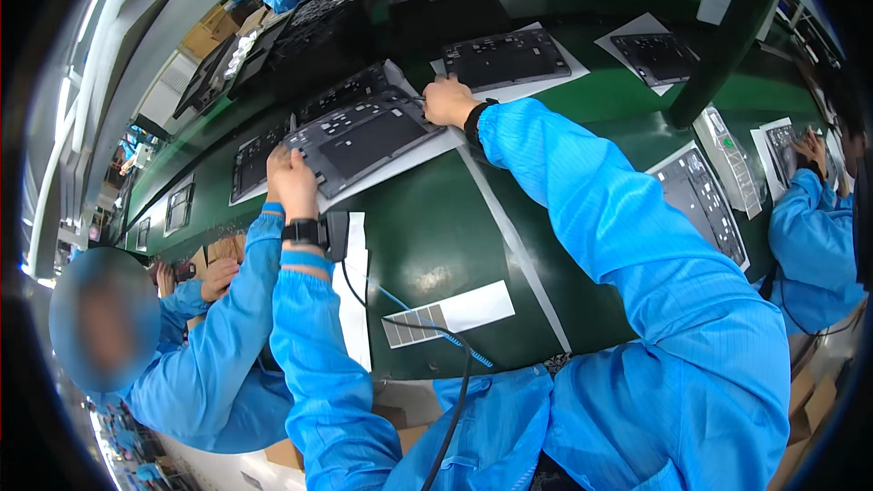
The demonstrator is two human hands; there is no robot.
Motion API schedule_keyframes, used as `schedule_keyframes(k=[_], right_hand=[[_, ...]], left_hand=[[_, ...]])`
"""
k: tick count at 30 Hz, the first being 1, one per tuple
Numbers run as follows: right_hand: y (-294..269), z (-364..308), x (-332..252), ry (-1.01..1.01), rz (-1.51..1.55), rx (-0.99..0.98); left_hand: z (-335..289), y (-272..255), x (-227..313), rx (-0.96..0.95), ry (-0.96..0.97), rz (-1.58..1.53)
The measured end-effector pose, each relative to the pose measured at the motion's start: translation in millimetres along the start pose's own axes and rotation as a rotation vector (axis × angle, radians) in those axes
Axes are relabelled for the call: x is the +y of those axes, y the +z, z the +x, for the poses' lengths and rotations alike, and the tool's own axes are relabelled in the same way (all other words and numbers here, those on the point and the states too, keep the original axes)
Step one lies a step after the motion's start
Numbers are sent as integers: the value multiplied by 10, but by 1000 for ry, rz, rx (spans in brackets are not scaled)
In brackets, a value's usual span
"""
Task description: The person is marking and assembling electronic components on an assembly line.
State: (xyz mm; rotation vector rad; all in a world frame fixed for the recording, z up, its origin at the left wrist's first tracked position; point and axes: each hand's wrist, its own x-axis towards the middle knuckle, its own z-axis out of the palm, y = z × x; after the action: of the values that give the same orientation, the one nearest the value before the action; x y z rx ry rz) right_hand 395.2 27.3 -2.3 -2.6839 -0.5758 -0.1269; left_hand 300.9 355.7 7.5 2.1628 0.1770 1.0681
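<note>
A black laptop casing panel (368,138), dotted with small pale pieces, lies tilted across a white sheet (414,156) on the green bench. My left hand (293,184) is closed on its left edge, with the fingers on top near the corner. At the far right corner of the same panel, my right hand (448,102) is closed, its fingertips partly hidden. Dark bands circle both wrists. Behind this panel another black panel (346,95) is partly covered. Just beyond my right hand, a further casing panel (505,59) rests on white paper.
A strip of grey labels (414,325) on white backing lies near the bench's front edge. A black cable (459,338) and a blue coiled cord hang before me. A person (200,373) in blue sits at left; another (814,227) works at right. A dark post (727,50) stands at back right.
</note>
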Motion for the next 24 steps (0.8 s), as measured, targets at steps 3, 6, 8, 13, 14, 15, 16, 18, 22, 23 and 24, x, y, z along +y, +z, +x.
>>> schedule_keyframes(k=[3,6,8,13,14,15,16,18,22,23,24], right_hand=[[85,142,225,92,-145,-13],[75,206,408,124,-196,-14],[20,233,366,147,-160,-47],[-256,83,743,236,-181,-58],[-321,57,850,274,-187,-77],[-361,14,1039,287,-181,-49],[-393,1,1160,284,-169,-20],[-447,-49,1376,340,-150,8],[-541,-219,1650,442,-242,50],[-547,-250,1694,426,-230,68],[-568,-249,1630,393,-210,87]], left_hand=[[350,171,-249,-451,495,604],[160,595,730,-301,-179,242],[373,684,406,-322,-124,260],[443,1329,439,-413,-174,107],[445,1480,462,-420,16,222],[404,1658,578,-458,214,370],[420,1785,607,-476,403,444],[359,2093,652,-492,92,305],[180,2336,865,-768,-10,365],[181,2350,721,-759,-18,375],[203,2344,401,-705,33,502]])
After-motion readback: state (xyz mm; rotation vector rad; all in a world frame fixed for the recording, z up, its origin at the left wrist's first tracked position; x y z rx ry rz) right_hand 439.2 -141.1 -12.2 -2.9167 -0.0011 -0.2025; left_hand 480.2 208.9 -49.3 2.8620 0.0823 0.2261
